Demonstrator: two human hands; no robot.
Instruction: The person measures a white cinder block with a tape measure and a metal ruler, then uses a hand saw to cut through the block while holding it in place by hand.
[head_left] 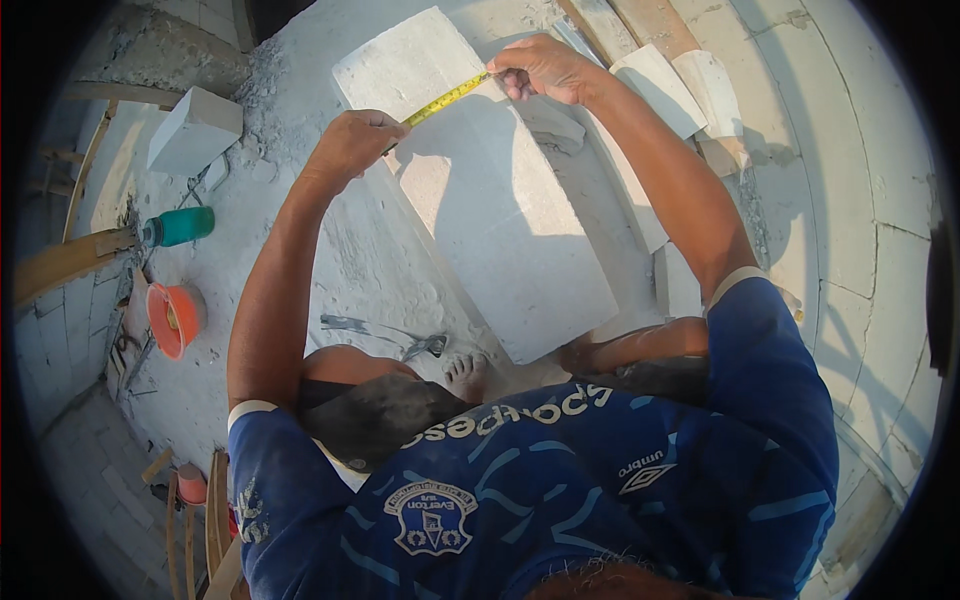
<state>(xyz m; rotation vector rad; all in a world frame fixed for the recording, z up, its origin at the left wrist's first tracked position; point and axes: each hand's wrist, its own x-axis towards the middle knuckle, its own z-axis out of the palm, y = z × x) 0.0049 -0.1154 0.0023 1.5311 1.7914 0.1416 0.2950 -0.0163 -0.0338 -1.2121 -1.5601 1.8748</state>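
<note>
A yellow measuring tape is stretched straight across the far part of a long white block, which lies slanted in front of me. My left hand is closed around the tape at the block's left edge. Whether the tape's case sits inside that hand is hidden. At the block's right edge, my right hand pinches the other end of the tape between thumb and forefinger. My shadow falls over much of the block, with sunlit patches between.
To the left stand a smaller white block, a green bottle and an orange bucket. Cut white pieces and wooden planks lie at the far right. A dark-ended strap-like thing rests near my foot on the dusty floor.
</note>
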